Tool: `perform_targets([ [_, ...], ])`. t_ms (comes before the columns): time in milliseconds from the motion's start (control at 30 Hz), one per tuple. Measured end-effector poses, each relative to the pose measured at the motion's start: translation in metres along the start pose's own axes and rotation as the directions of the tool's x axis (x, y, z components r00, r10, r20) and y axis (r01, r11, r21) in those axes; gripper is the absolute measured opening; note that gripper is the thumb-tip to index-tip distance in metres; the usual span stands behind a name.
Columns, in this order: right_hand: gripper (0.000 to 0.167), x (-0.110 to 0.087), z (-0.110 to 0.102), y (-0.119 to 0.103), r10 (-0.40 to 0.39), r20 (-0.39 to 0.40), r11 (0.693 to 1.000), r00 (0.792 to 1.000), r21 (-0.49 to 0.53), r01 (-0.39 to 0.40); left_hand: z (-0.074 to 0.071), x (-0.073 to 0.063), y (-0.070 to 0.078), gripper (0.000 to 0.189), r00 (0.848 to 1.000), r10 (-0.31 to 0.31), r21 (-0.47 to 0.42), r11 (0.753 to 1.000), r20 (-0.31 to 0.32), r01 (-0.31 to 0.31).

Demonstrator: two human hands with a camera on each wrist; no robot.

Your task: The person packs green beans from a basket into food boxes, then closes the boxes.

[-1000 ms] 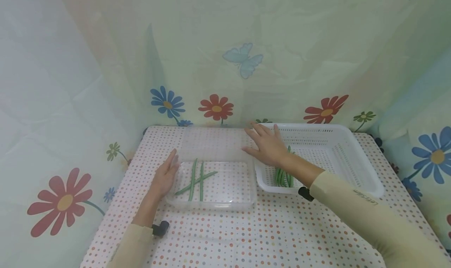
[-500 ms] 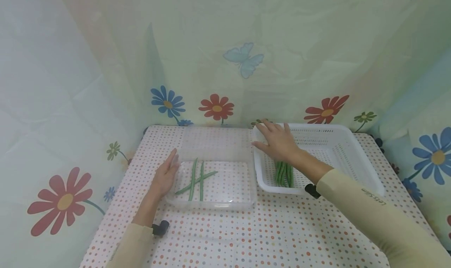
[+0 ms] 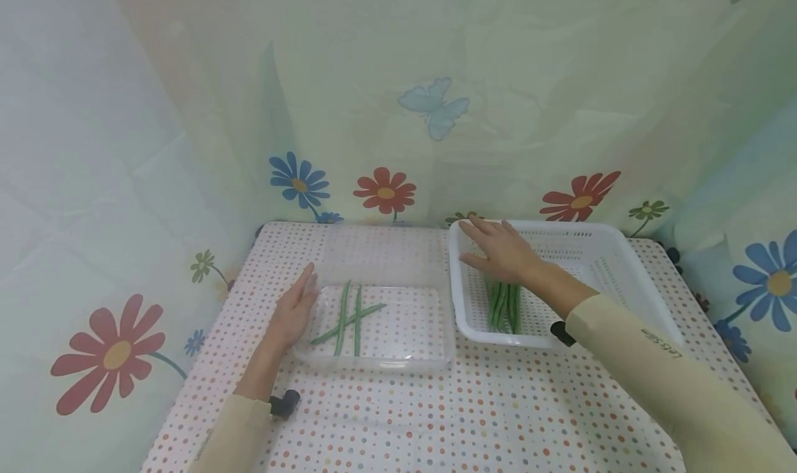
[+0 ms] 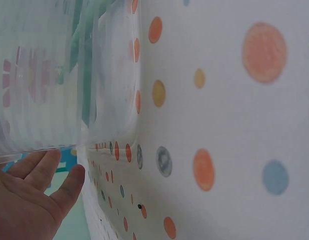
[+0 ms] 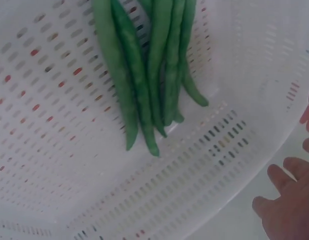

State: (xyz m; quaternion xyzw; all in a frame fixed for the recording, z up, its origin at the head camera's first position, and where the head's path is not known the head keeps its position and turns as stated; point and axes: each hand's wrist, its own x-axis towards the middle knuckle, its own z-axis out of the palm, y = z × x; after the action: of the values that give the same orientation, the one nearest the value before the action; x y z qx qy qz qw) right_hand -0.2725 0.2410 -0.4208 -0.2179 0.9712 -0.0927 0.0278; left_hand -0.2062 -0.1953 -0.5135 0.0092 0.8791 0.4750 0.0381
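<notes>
In the head view, my left hand [image 3: 292, 314] rests against the left side of a clear plastic container [image 3: 398, 364], fingers extended. The left wrist view has the same hand [image 4: 32, 200] below the container wall [image 4: 37, 100]. Inside the container lie 3 green beans [image 3: 342, 321], two roughly parallel with one crossing them at a slant. My right hand [image 3: 503, 253] hovers over the left part of a white basket [image 3: 560, 235], fingers spread and holding nothing. Under it, several green beans [image 3: 503, 310] lie side by side on the basket's floor; the hand hides their far ends.
The container's clear lid [image 3: 386, 255] lies opened flat toward the back. Basket and container stand side by side on a dotted tablecloth [image 3: 373, 424]. A floral curtain [image 3: 349, 99] rises behind the table's back edge.
My right hand has drawn away from the container's lid to the right, over the basket, and more of the beans there show. The left hand and the three beans have stayed put.
</notes>
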Motion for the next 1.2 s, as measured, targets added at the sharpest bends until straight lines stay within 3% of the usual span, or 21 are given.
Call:
perform_targets([
  [433, 0.062, -0.007, 0.004, 0.023, -0.088, 0.046, 0.996, 0.995, 0.010, 0.088, 0.001, -0.001, -0.002, 0.057, 1.000, 0.005, -0.008, 1.000, -0.003, -0.005],
  [533, 0.058, -0.008, 0.005, 0.025, -0.094, 0.098, 0.996, 0.991, 0.016, 0.093, 0.002, -0.001, -0.003, 0.057, 1.000, 0.007, -0.013, 1.000, -0.004, -0.007],
  [700, 0.061, -0.010, 0.009, 0.027, -0.079, 0.246, 0.996, 0.966, 0.047, 0.069, 0.003, -0.001, -0.004, 0.057, 1.000, -0.002, -0.003, 1.000, -0.007, 0.002],
  [967, 0.060, -0.015, 0.010, 0.028, -0.029, 0.402, 0.996, 0.915, 0.088, -0.006, 0.003, -0.001, -0.004, 0.057, 1.000, -0.015, 0.003, 1.000, -0.008, 0.015],
  [1200, 0.042, -0.013, 0.011, 0.029, -0.069, 0.424, 0.996, 0.903, 0.080, 0.039, 0.002, 0.000, -0.003, 0.057, 1.000, 0.003, -0.001, 1.000, -0.011, -0.003],
])
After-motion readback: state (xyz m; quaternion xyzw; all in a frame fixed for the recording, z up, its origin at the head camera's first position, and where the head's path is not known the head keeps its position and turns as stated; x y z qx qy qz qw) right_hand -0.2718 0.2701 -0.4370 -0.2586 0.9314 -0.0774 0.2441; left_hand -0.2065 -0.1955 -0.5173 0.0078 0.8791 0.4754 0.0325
